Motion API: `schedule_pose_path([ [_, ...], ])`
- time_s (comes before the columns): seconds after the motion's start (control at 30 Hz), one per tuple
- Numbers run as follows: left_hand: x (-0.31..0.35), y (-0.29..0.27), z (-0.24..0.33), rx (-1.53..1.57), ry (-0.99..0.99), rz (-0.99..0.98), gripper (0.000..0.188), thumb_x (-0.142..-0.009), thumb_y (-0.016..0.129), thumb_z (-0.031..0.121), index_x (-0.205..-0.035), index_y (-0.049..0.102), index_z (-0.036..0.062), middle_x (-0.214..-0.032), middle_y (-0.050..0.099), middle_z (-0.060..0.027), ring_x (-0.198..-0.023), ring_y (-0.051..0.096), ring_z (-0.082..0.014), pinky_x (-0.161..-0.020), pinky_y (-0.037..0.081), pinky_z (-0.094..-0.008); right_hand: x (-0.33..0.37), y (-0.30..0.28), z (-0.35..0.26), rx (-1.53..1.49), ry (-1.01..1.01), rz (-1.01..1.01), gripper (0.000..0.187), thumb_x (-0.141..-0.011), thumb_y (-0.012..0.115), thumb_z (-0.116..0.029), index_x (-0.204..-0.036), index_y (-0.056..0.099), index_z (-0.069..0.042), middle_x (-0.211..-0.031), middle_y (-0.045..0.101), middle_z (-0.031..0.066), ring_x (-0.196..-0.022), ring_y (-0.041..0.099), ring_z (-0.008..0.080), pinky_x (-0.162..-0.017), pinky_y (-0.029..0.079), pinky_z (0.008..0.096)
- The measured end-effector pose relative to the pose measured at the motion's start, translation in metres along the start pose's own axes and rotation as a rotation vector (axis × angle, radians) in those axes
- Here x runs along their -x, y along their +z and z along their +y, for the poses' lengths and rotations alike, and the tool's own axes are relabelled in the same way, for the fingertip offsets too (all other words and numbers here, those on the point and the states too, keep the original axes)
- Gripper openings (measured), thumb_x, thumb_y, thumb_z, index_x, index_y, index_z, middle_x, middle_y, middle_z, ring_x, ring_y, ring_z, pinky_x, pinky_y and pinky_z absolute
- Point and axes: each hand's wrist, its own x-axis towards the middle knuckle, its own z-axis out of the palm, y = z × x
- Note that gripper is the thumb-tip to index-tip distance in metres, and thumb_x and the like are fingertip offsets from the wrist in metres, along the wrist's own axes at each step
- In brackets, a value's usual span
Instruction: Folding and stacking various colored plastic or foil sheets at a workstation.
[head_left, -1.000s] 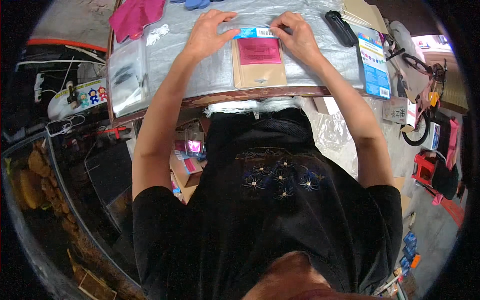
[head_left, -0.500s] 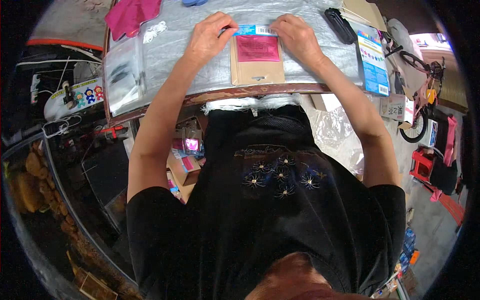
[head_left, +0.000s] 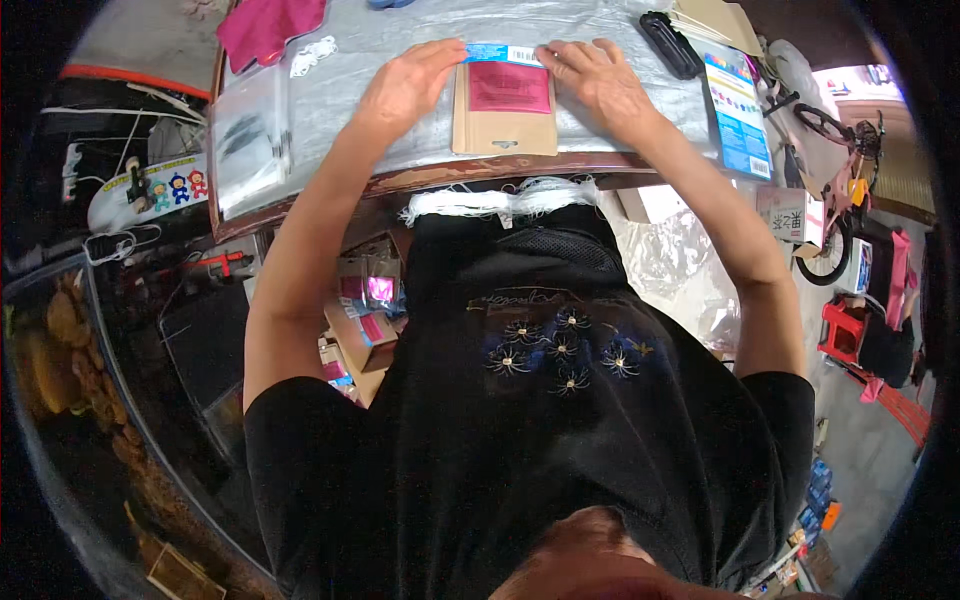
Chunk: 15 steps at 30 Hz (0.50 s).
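On the silver-covered table in front of me lies a flat brown cardboard package [head_left: 505,131] with a hang hole at its near edge. A pink packet [head_left: 508,88] shows on its face, and a blue and white label strip [head_left: 490,53] runs across its far end. My left hand [head_left: 405,88] presses its fingers together at the far left corner, by the strip. At the far right corner, my right hand [head_left: 603,88] has its thumb and forefinger on the strip's end, the other fingers lifted a little apart. The undersides of both grips are hidden.
Clear plastic bags [head_left: 250,140] lie at the table's left, near white loops [head_left: 314,56] and pink fabric [head_left: 268,32]. To the right are a black case [head_left: 671,46] and a blue printed card [head_left: 740,125]. Below the table edge, a box [head_left: 365,335] contains similar packages.
The package has shifted slightly left and away from me. My left fingers have straightened along the corner, and my right fingers have spread more.
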Motion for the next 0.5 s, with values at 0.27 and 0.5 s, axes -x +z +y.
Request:
schedule_pose_path([
  [0.27,-0.005,-0.006,0.021,0.038,-0.237,-0.007,0.025,-0.093,0.070,0.024,-0.108,0.072,0.0040,-0.115,0.073,-0.0144,-0.109,0.070,-0.0322,-0.091,0.056,-0.0387,0.016,-0.016,-0.025,0.312,0.030,-0.200,0.071,-0.091,0.057,-0.010,-0.159,0.037,-0.018,-0.150,0.052,0.0037,-0.133,0.052,0.0204,-0.117,0.033,0.0515],
  [0.5,-0.055,0.005,0.028,-0.250,-0.433,-0.169,0.052,-0.084,0.081,0.046,-0.099,0.070,-0.0023,-0.097,0.073,-0.0207,-0.094,0.072,-0.0296,-0.082,0.055,-0.0346,0.030,-0.015,-0.012,0.188,0.089,-0.092,0.064,-0.092,0.056,-0.007,-0.155,0.046,-0.018,-0.146,0.057,0.0049,-0.130,0.057,0.0233,-0.116,0.037,0.0484],
])
